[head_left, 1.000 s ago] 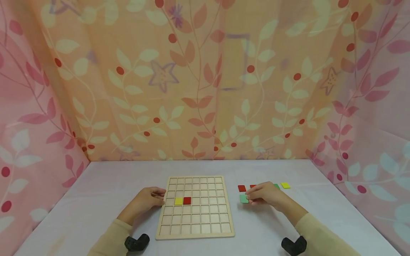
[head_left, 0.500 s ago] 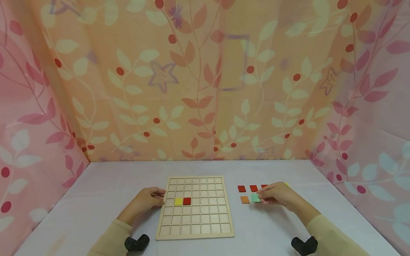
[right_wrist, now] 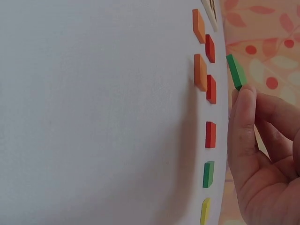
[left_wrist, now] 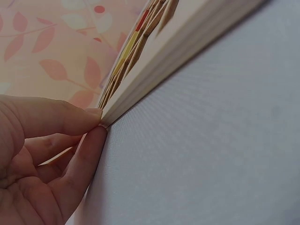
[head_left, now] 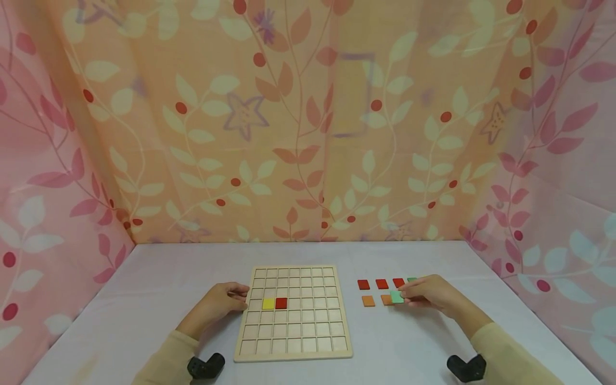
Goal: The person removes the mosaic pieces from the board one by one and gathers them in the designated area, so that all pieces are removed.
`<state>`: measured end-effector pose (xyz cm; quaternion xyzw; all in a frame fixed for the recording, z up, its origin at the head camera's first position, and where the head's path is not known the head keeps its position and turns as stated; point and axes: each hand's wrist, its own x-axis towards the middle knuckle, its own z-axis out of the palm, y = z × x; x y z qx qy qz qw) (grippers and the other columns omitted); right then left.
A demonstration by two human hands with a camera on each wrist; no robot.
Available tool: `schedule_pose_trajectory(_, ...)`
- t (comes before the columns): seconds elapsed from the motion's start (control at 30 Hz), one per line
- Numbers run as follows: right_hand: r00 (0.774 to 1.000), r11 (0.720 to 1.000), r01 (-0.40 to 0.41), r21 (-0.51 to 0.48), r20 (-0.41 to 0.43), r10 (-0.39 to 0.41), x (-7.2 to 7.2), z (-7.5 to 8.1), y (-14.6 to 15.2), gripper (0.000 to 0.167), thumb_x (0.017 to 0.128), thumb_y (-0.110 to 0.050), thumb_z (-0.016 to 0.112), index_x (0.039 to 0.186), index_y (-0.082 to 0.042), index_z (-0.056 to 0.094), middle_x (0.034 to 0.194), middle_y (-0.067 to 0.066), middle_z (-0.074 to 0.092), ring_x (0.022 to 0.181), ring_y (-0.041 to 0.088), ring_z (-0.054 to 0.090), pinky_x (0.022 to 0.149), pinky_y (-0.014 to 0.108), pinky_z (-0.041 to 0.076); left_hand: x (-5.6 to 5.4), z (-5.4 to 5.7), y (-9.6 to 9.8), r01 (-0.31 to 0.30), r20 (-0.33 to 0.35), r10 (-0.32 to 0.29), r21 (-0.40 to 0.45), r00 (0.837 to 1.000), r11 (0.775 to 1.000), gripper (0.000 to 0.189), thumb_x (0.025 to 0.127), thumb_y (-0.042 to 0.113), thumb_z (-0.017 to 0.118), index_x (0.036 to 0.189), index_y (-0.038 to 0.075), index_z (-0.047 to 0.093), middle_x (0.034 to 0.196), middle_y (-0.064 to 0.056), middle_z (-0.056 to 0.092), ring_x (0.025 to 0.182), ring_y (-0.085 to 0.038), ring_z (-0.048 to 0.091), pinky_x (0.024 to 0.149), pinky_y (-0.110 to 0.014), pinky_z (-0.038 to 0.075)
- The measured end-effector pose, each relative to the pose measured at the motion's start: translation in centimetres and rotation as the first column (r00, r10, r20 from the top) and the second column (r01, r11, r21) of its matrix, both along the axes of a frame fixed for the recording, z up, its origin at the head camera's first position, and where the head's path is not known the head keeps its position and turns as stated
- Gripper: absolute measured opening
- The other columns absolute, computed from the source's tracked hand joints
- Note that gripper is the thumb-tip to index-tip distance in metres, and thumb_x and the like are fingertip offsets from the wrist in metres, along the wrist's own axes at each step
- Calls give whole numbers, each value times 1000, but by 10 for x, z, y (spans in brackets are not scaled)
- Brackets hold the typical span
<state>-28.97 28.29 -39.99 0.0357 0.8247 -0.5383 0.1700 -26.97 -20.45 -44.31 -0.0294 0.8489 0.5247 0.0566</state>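
A wooden grid board [head_left: 310, 331] lies flat on the white table, with a yellow tile [head_left: 268, 303] and a red tile [head_left: 281, 303] side by side in its cells. My left hand [head_left: 226, 300] is at the board's left edge; in the left wrist view its thumb and a finger pinch the wooden rim [left_wrist: 154, 77]. On the right, my right hand [head_left: 435, 293] holds a green tile [right_wrist: 236, 71] by one end between thumb and fingertips, raised above the table. In the head view this tile partly overlaps an orange tile [head_left: 386, 300].
Right of the board, a back row holds red tiles [right_wrist: 211, 135], a green tile [right_wrist: 208, 174] and a yellow tile [right_wrist: 205, 211]. Another orange tile [head_left: 368, 301] lies in front. Patterned curtains [head_left: 308, 160] enclose the table's back and sides.
My right hand has moved rightward with the green tile, uncovering the orange tiles and more red ones. It now hides the yellow tile in the head view. My left hand stays put.
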Motion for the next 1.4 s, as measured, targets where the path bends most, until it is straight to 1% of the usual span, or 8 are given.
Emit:
schedule_pose_trajectory(0.2, 998, 998, 51, 41, 30, -52, -3, -3, 8, 37, 89, -18, 73, 116, 7, 69, 81, 4, 72, 69, 13, 66, 69, 22, 57, 2, 2, 1, 3, -1, -3, 2, 1000, 1000, 43, 77, -9, 73, 119, -11, 63, 103, -17, 69, 86, -16, 63, 74, -29, 55)
schedule_pose_trajectory(0.33, 996, 996, 73, 45, 52, -75, -7, -6, 15, 38, 90, -18, 73, 118, 7, 68, 80, 4, 72, 69, 13, 66, 69, 22, 57, 3, 3, 1, 7, -5, -7, 3, 1000, 1000, 43, 77, -9, 72, 119, -12, 63, 103, -17, 69, 86, -16, 63, 74, -28, 55)
schedule_pose_trajectory(0.6, 991, 993, 100, 61, 79, -104, -12, -10, 18, 38, 89, -17, 73, 118, 7, 68, 78, 4, 72, 68, 13, 67, 69, 22, 57, 3, 5, 1, 2, -3, -2, -13, 1000, 1000, 43, 77, -8, 73, 119, -11, 63, 103, -17, 69, 87, -16, 63, 74, -28, 55)
schedule_pose_trajectory(0.73, 990, 992, 110, 59, 86, -115, -14, -14, 20, 37, 90, -17, 73, 118, 7, 68, 77, 4, 72, 67, 13, 67, 69, 22, 57, 2, 4, 1, 0, -1, 0, -5, 1000, 1000, 43, 77, -9, 72, 119, -12, 63, 103, -17, 68, 87, -17, 63, 74, -28, 55)
schedule_pose_trajectory(0.93, 989, 993, 112, 45, 92, -115, -16, -19, 22, 34, 90, -15, 72, 115, 8, 69, 75, 3, 70, 67, 12, 67, 69, 22, 57, 0, 2, 1, -2, 5, 2, -8, 1000, 1000, 43, 77, -8, 73, 119, -11, 63, 103, -17, 68, 87, -17, 62, 73, -29, 55)
schedule_pose_trajectory(1.13, 991, 993, 94, 64, 84, -99, -18, -19, 25, 35, 90, -18, 73, 114, 7, 69, 76, 4, 70, 67, 13, 66, 69, 23, 58, -1, 1, 1, -3, 4, 3, -12, 1000, 1000, 43, 77, -8, 73, 119, -10, 63, 103, -16, 68, 87, -17, 62, 73, -29, 54)
schedule_pose_trajectory(1.4, 993, 994, 85, 73, 76, -91, -18, -19, 26, 32, 91, -15, 71, 113, 9, 70, 74, 3, 70, 66, 11, 65, 68, 22, 57, 1, 2, 1, -1, 0, 1, -16, 1000, 1000, 42, 77, -9, 72, 118, -11, 64, 103, -16, 68, 86, -16, 62, 73, -28, 55)
